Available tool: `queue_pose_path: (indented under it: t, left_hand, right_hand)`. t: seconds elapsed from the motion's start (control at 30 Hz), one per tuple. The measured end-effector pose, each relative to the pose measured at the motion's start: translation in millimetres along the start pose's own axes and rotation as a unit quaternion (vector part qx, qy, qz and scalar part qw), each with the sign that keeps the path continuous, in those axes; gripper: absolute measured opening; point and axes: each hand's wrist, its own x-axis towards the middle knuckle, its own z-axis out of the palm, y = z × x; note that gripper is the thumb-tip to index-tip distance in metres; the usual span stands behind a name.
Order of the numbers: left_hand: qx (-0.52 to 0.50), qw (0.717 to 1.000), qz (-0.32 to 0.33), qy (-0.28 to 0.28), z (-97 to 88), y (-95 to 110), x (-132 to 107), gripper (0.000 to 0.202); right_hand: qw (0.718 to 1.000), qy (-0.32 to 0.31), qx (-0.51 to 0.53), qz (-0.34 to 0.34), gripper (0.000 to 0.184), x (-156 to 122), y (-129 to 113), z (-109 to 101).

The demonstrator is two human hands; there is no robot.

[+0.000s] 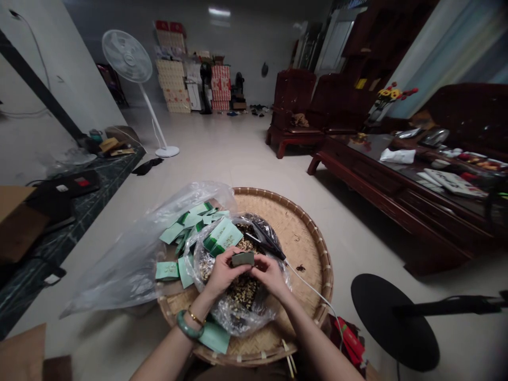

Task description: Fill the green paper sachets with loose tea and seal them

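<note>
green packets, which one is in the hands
The green packet held between the left hand and right hand, over the clear bag of loose pieces; the other packets lie unheld.

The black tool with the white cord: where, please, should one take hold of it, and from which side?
Probably at its corded end, from the right. The black tool lies slantwise, its white cord running over the right part of the woven tray, while the other end lies over the plastic bag of dried pieces.

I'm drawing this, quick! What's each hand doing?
Left hand: closed, holding one side of a green packet.
Right hand: closed, holding the packet's other side.
</note>
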Motion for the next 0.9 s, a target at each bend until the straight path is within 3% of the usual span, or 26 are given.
queue_pose_path:
  t: [0.07, 0.13, 0.23, 0.33, 0.47, 0.63, 0.73, 0.83, 0.9]
  left_hand:
    - [0.029, 0.999, 0.020, 0.036, 0.0, 2.0, -4.1, 0.046]
    - [0.071, 0.990, 0.090, 0.081, -3.0, 5.7, -6.9, 0.056]
    - [0.174, 0.955, 0.221, 0.093, -11.7, 14.9, -7.8, 0.034]
    - [0.240, 0.921, 0.283, 0.122, -19.5, 22.3, -6.6, 0.019]
    - [0.282, 0.901, 0.290, 0.158, -23.1, 24.3, -5.7, 0.016]
    - [0.324, 0.891, 0.288, 0.132, -23.3, 31.0, -5.0, 0.004]
    - [0.329, 0.886, 0.303, 0.122, -23.1, 36.2, -4.0, 0.007]
    - [0.278, 0.915, 0.285, 0.072, -21.6, 35.3, -1.7, 0.009]
    - [0.232, 0.942, 0.237, 0.049, -20.4, 31.5, 0.3, 0.010]
  right_hand:
    - [1.000, 0.023, 0.007, 0.019, 0.021, -1.3, 0.4, 1.2]
    - [0.998, 0.033, 0.025, 0.041, 0.021, -2.1, -0.4, 1.0]
    - [0.994, 0.048, 0.065, 0.069, 0.025, -3.5, -1.7, -0.3]
    - [0.986, 0.079, 0.116, 0.091, 0.031, -5.3, -1.6, -0.9]
    - [0.976, 0.099, 0.164, 0.102, 0.034, -7.6, -1.6, -1.1]
    - [0.972, 0.115, 0.176, 0.108, 0.034, -8.7, -4.0, -2.3]
    - [0.960, 0.135, 0.217, 0.114, 0.037, -8.3, -5.4, -1.7]
    - [0.940, 0.148, 0.277, 0.130, 0.038, -7.9, -6.3, 2.1]
    - [0.925, 0.158, 0.317, 0.136, 0.039, -8.1, -6.5, 5.7]
